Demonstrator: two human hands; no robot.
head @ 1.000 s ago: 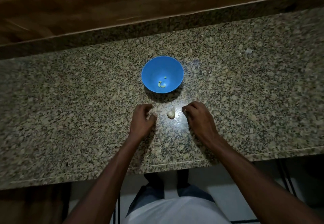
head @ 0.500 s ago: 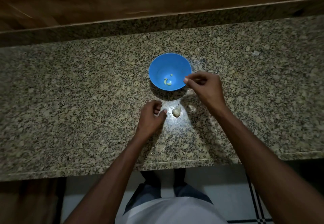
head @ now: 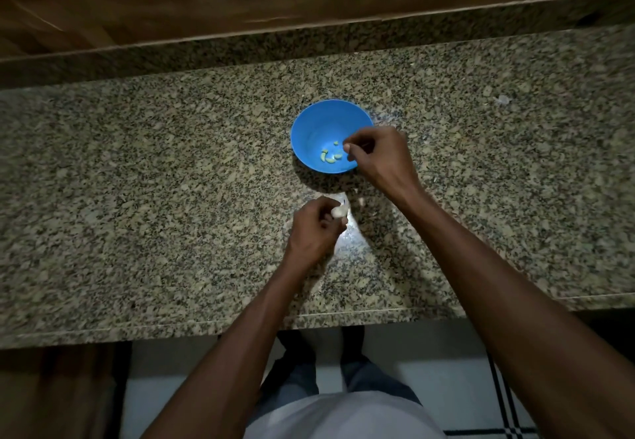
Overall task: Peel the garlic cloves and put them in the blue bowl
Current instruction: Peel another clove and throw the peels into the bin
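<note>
- A garlic clove (head: 338, 211), likely light with brittle papery skin, is pinched by the left hand (head: 314, 229) fingers just before the blue bowl (head: 309, 129).
- Right hand (head: 378, 156) fingers are pinched together over the bowl's near rim; contents cannot be told.
- A grip by the clove's ends seems best.

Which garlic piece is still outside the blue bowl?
The whitish garlic clove held in the left hand, on the near side of the blue bowl; the other pieces lie inside the bowl.
</note>
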